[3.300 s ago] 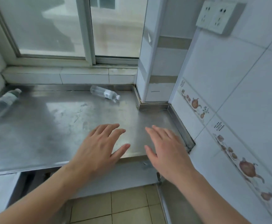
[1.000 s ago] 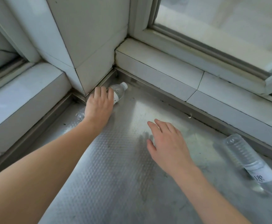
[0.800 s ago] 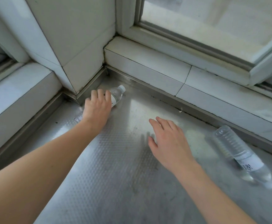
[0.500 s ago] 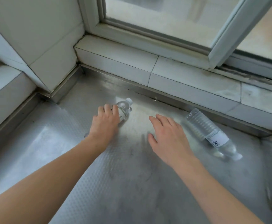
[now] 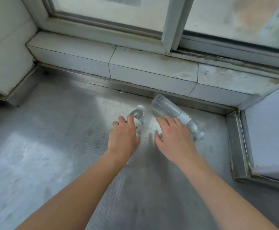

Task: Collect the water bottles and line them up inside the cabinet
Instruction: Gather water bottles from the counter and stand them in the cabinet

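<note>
Left hand (image 5: 124,138): fingers curled round small water bottle (image 5: 138,117), mid-counter (image 5: 52,146). Right hand (image 5: 175,138): spread, over ribbed water bottle (image 5: 172,110) lying along counter's back edge. Likely light, smooth, squeezable, prone to rolling; best gripped round mid-body.

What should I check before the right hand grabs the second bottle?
1. Left hand grips the first bottle: ok.
2. Right hand free, fingers straight: ok.
3. Second bottle within reach, lying on the steel counter just beyond the right fingers: ok.
4. Both caps on: ok.
5. Right hand already touching the second bottle: cannot tell.
6. Cabinet in view for placing: not ok.
</note>
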